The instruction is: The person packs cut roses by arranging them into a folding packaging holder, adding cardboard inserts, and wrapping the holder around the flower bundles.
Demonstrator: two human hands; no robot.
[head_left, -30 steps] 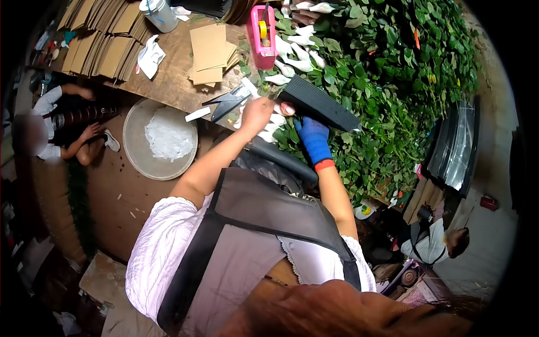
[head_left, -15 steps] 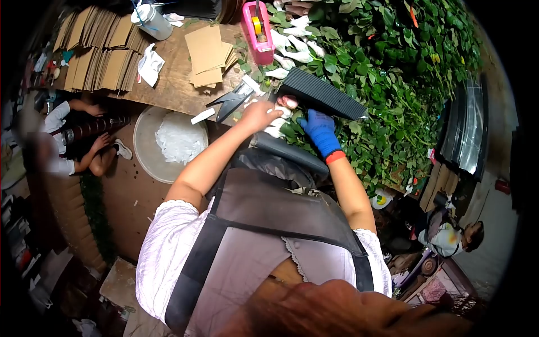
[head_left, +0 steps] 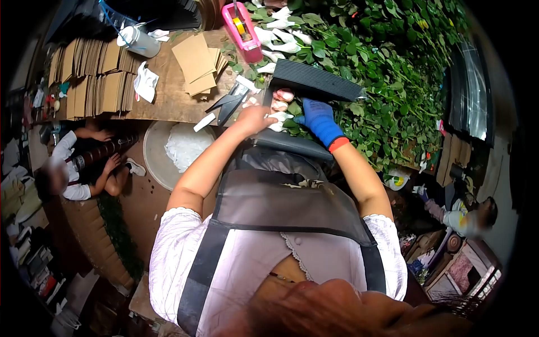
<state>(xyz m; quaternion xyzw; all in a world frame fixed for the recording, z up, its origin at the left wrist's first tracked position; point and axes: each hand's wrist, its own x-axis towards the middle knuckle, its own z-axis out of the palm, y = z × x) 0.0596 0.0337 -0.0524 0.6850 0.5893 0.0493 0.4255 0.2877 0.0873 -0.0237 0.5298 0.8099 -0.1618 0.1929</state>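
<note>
My bare left hand (head_left: 255, 119) is at the left end of a black ribbed trough, its fingertips closed against a white-netted flower head (head_left: 279, 119). Beside it in the trough lie pale pink rose heads (head_left: 283, 94). My right hand (head_left: 318, 117), in a blue knit glove with a red cuff, curls round leafy green stems just right of the heads; its fingertips are partly hidden. The trough's ribbed far wall (head_left: 317, 80) rises beyond both hands, and its dark near edge (head_left: 292, 144) runs along my apron. Black-handled scissors (head_left: 227, 102) lie left of my left hand.
Leafy stems (head_left: 387, 84) cover the table's right side, with white-netted heads (head_left: 281, 42) at their left end. A pink tape dispenser (head_left: 242, 33), cardboard pieces (head_left: 193, 62), cardboard stacks (head_left: 92, 78) and a white jug (head_left: 138, 42) stand leftward. Below is a tub (head_left: 160, 163); people sit at both sides.
The camera view has shifted and turned slightly. A second pale pink rose head now shows plainly between my hands. My left hand has dipped a little, fingers at the netted head; the gloved hand stays by the stems.
</note>
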